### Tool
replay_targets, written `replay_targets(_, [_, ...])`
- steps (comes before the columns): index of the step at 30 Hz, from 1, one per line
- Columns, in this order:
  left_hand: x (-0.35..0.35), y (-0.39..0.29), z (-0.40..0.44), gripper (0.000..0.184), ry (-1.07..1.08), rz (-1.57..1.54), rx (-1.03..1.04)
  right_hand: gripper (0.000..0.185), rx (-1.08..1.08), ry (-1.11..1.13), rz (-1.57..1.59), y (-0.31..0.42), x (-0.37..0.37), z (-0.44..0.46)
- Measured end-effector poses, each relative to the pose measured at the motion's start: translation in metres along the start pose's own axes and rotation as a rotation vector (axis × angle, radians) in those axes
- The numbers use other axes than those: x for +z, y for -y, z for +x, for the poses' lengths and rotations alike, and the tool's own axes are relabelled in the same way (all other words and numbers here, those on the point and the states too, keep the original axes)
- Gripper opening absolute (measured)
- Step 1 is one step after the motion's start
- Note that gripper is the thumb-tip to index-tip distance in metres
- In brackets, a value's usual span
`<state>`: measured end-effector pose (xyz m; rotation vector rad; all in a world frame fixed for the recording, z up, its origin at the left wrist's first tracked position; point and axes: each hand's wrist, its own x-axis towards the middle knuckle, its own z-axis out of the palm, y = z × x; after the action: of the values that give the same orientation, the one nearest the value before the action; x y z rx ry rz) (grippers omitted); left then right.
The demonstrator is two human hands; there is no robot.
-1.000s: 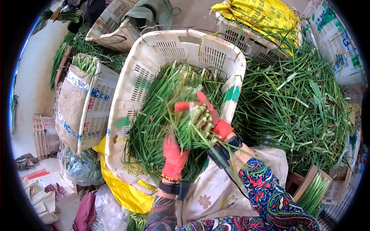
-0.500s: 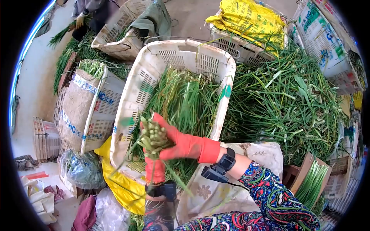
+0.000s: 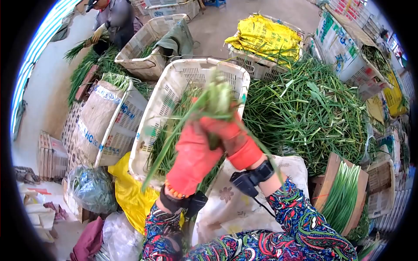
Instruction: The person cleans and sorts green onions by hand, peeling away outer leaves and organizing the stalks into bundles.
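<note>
- Since the earlier frame, our bundle of green stalks [image 3: 217, 98] has swung from the crate's near left part to its middle, its pale ends now pointing away from us; our view has also tilted up, bringing in more of the room.
- Our left hand [image 3: 193, 152], in a red glove, is wrapped around the lower part of the bundle.
- Our right hand [image 3: 238, 141], gloved alike, closes on the bundle from the other side, just against the left; motion blurs the fingers, so we cannot tell how each one lies.
- We hold the bundle above the white crate [image 3: 164, 102], which has loose greens [image 3: 174, 115] inside; long leaves trail down on both sides of our wrists.
- Across our lap we have a pale cloth [image 3: 235, 202].
- To our right, a large heap of leaves [image 3: 309, 113] lies beside the crate, and nearer us a wooden holder [image 3: 360, 191] carries slender green stems [image 3: 342, 195].
- Beyond the crate we see a yellow sack [image 3: 265, 39] on another crate.
- At far left, a co-worker's gloved hand [image 3: 99, 32] grasps more greens [image 3: 76, 51].
</note>
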<state>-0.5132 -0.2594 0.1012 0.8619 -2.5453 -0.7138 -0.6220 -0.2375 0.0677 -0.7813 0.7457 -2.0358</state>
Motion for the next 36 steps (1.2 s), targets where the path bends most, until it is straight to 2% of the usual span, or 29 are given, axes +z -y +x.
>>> replay_targets(1, [0.009,0.000,-0.007,0.077,-0.133,-0.129,0.106,0.049,-0.029,-0.055,-0.056,0.015,-0.007,-0.006])
replay_targets(4, [0.042,0.028,-0.041,0.076,-0.169,0.017,0.208,0.045,-0.177,-0.198,-0.166,0.060,-0.026,-0.020])
replay_targets(5, [0.049,0.053,-0.047,0.074,-0.124,-0.126,0.159,0.050,-0.236,-0.248,-0.254,0.074,-0.034,-0.019])
replay_targets(6, [0.051,0.086,-0.061,0.075,-0.091,0.035,0.129,0.054,-0.276,-0.231,-0.192,0.092,-0.034,-0.021])
replay_targets(7, [0.035,0.098,-0.082,0.078,0.018,0.405,0.040,0.057,-0.318,-0.201,-0.141,0.110,-0.033,-0.024])
replay_targets(8, [0.014,0.123,-0.098,0.080,0.134,0.479,-0.002,0.061,-0.359,-0.168,-0.090,0.127,-0.031,-0.027])
replay_targets(9, [-0.023,0.113,-0.097,0.075,0.290,0.523,-0.221,0.064,-0.401,-0.128,-0.047,0.138,-0.033,-0.032])
replay_targets(10, [-0.052,0.117,-0.099,0.065,0.206,0.543,-0.297,0.064,-0.335,-0.065,0.026,0.145,-0.039,-0.040])
replay_targets(11, [-0.081,0.110,-0.090,0.062,0.167,0.459,-0.385,0.065,-0.314,0.019,0.105,0.148,-0.044,-0.046])
replay_targets(12, [-0.103,0.137,-0.089,0.063,0.015,0.337,-0.229,0.065,-0.297,-0.018,0.185,0.144,-0.042,-0.052])
replay_targets(13, [-0.129,0.102,-0.078,0.064,-0.019,-0.060,-0.261,0.066,-0.286,-0.056,0.264,0.139,-0.034,-0.060])
replay_targets(14, [-0.137,0.089,-0.066,0.061,-0.061,-0.554,-0.206,0.067,-0.230,-0.075,0.193,0.137,-0.018,-0.074])
replay_targets(15, [-0.146,0.050,-0.056,0.058,-0.022,-0.583,-0.168,0.069,-0.197,-0.127,0.189,0.122,-0.017,-0.082])
replay_targets(16, [-0.140,0.039,-0.047,0.056,0.079,-0.564,-0.079,0.073,-0.125,-0.031,0.206,0.110,-0.014,-0.093])
replay_targets(17, [-0.134,0.028,-0.039,0.054,0.182,-0.542,0.011,0.076,-0.043,-0.048,0.249,0.103,0.000,-0.108])
replay_targets(18, [-0.118,0.024,-0.033,0.053,0.402,-0.530,0.062,0.072,0.051,-0.013,0.441,0.096,0.008,-0.123])
replay_targets(19, [-0.098,0.018,-0.028,0.053,0.621,-0.511,0.112,0.073,0.087,0.010,0.450,0.087,0.010,-0.133])
replay_targets(21, [-0.055,-0.024,-0.046,0.051,0.930,-0.534,-0.194,0.086,0.229,0.023,0.573,0.078,0.012,-0.154])
replay_targets(23, [-0.001,-0.010,-0.087,0.041,0.987,-0.528,-0.511,0.089,0.248,0.064,0.615,0.077,-0.004,-0.166])
replay_targets(24, [0.021,0.043,-0.118,0.053,0.893,-0.645,-0.280,0.093,0.294,0.056,0.604,0.081,-0.015,-0.172])
replay_targets(25, [0.035,0.059,-0.133,0.055,0.898,-0.773,-0.298,0.093,0.451,0.076,0.546,0.091,-0.028,-0.178])
replay_targets(29, [0.056,0.040,-0.147,0.063,1.134,-1.394,-0.737,0.045,0.712,0.359,-0.441,0.161,-0.083,-0.194])
replay_targets(30, [0.057,0.033,-0.146,0.065,1.189,-1.501,-0.803,0.050,0.830,0.421,-0.707,0.184,-0.098,-0.191])
replay_targets(32, [0.067,0.034,-0.144,0.069,1.268,-1.625,-0.871,0.058,0.904,0.294,-0.537,0.183,-0.165,-0.201])
replay_targets(33, [0.075,0.040,-0.147,0.071,1.289,-1.649,-0.895,0.051,0.789,0.150,-0.404,0.186,-0.164,-0.193])
replay_targets(34, [0.098,0.068,-0.158,0.083,1.270,-1.584,-0.964,0.045,0.657,0.029,-0.263,0.189,-0.163,-0.186])
replay_targets(36, [0.112,0.080,-0.164,0.080,1.264,-1.633,-1.038,0.040,0.405,-0.119,-0.088,0.192,-0.165,-0.170])
